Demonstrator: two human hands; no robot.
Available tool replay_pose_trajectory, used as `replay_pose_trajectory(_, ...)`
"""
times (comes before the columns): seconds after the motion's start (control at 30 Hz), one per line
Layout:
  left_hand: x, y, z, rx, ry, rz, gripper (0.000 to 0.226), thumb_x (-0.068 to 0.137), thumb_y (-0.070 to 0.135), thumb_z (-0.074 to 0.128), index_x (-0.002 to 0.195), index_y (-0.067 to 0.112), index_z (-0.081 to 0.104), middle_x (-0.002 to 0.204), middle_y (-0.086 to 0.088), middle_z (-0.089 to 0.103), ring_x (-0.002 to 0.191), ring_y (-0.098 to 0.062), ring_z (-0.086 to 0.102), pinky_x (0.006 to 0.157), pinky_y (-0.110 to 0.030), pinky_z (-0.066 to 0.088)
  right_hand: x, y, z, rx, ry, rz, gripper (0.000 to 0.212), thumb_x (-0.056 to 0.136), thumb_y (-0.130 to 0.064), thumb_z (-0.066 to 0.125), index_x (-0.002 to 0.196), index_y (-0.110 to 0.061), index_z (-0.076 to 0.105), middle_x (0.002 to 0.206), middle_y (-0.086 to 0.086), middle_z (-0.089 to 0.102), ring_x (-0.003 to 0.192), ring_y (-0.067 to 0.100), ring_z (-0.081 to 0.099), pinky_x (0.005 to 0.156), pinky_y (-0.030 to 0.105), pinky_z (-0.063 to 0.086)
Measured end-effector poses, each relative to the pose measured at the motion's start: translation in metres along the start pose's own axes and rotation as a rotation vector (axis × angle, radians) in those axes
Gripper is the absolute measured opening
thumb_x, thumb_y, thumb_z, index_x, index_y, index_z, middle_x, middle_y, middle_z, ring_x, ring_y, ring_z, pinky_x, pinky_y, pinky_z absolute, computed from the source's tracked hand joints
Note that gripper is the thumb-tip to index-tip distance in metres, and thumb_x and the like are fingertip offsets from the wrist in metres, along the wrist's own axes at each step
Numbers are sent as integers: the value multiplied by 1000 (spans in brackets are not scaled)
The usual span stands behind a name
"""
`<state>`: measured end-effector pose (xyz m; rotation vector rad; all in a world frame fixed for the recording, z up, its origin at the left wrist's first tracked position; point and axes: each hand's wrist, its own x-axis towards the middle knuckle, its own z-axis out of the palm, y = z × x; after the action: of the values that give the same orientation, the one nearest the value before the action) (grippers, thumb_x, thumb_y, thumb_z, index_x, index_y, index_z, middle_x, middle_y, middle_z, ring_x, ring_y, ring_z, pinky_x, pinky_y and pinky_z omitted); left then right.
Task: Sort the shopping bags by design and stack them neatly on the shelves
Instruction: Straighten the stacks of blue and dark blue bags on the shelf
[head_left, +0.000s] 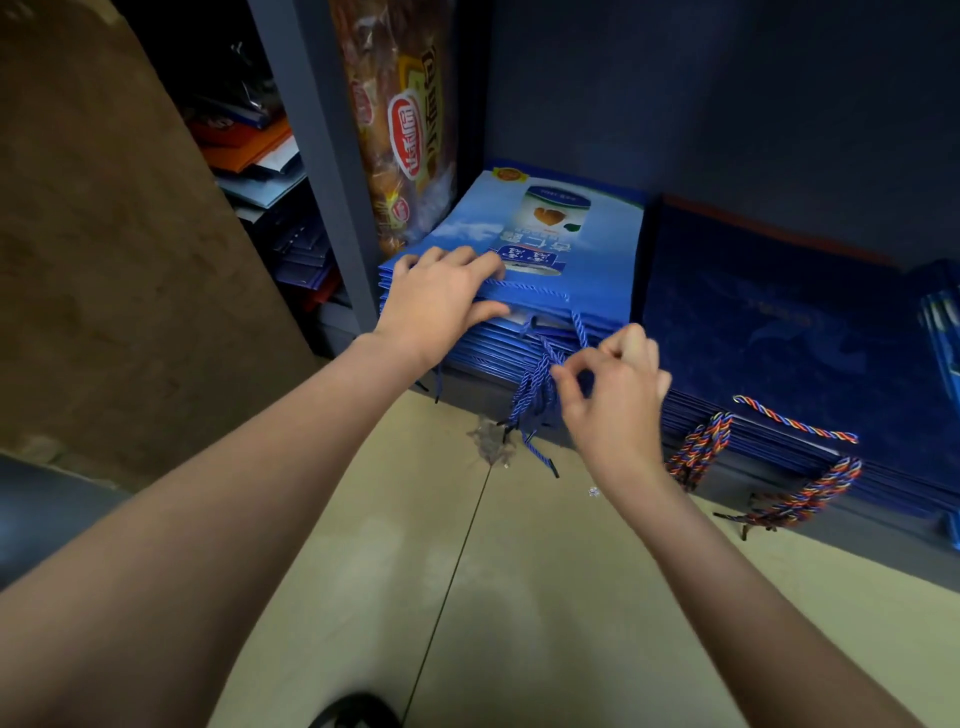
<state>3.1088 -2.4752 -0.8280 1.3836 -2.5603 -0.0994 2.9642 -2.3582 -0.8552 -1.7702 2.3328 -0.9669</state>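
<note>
Low shelf bay inspected. A stack of flat light-blue paper shopping bags printed with a can (550, 234) lies at the bay's left end. The left hand (441, 301) rests on its front corner, fingers spread over the top bag and thumb against the edge. The right hand (613, 389) pinches the hanging blue twisted cord handles (535, 395). Just beside it lies a second stack of dark navy bags with multicoloured cord handles (779, 332). A third blue pile at the far right edge (943, 332) is cropped; design apparently different. Sorting appears largely done; handles remain untidy, and mixed bags on the neighbouring shelf (260, 161) await sorting.
</note>
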Motion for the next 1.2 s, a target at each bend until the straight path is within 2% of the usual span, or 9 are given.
replay_pose_trajectory(0.13,8,-3,-6,-63,31,-38,40,90,47,51,117,19,52,119,-4,57,109,-31,51,89,-45,41,-11,5,-15,69,-48,-124,18,79,-24,66,67,-10,65,79,-4,34,83,16,34,66,27,13)
replay_pose_trajectory(0.27,7,0,-4,-42,-6,-38,39,90,46,50,118,19,50,120,-4,56,110,-31,49,89,-45,38,-22,-2,-14,66,-76,-222,17,75,-23,62,63,-11,61,78,-6,32,79,14,34,70,32,24)
replay_pose_trajectory(0.63,6,1,-7,-18,-38,-38,39,91,45,49,119,19,49,120,-5,54,109,-33,48,88,-46,40,-44,10,-14,-251,-139,-490,21,72,-19,69,59,-13,54,75,1,40,76,19,35,68,32,23)
replay_pose_trajectory(0.73,5,1,-8,-23,-50,-33,39,91,46,49,119,19,49,120,-5,54,109,-32,48,89,-47,39,-36,13,-11,-367,-136,-377,30,66,-41,78,59,-15,66,72,1,47,74,23,48,67,36,38)
replay_pose_trajectory(0.83,4,0,-7,-29,-50,-26,39,91,46,48,119,19,49,120,-5,54,109,-32,48,90,-47,39,-13,-9,-16,-211,-39,-216,43,79,-51,56,89,-13,72,72,5,56,73,27,56,69,36,43)
replay_pose_trajectory(0.9,6,-1,-8,-54,-33,-34,39,91,45,48,119,18,50,121,-5,55,109,-32,48,91,-47,40,1,-32,-14,-8,-139,14,42,89,-43,53,122,-18,60,78,5,65,84,27,61,76,37,47)
replay_pose_trajectory(0.97,6,-1,-9,-77,-26,-39,39,91,45,49,118,17,51,121,-5,55,109,-32,49,90,-47,41,7,-49,-3,231,-287,280,51,91,-35,54,139,-24,41,81,2,70,100,22,60,85,34,45)
replay_pose_trajectory(1.1,6,-1,-9,-89,-10,-44,39,91,44,50,118,16,52,119,-5,56,109,-31,50,89,-47,41,7,-61,15,506,-318,499,50,93,-28,52,140,-27,34,76,-1,72,111,13,54,81,26,37)
replay_pose_trajectory(1.2,7,-1,-11,-125,15,-57,39,91,45,50,116,15,52,116,-6,57,107,-32,51,88,-50,42,12,-61,16,610,-297,529,44,92,-25,53,134,-26,42,59,-8,68,87,20,60,80,31,49)
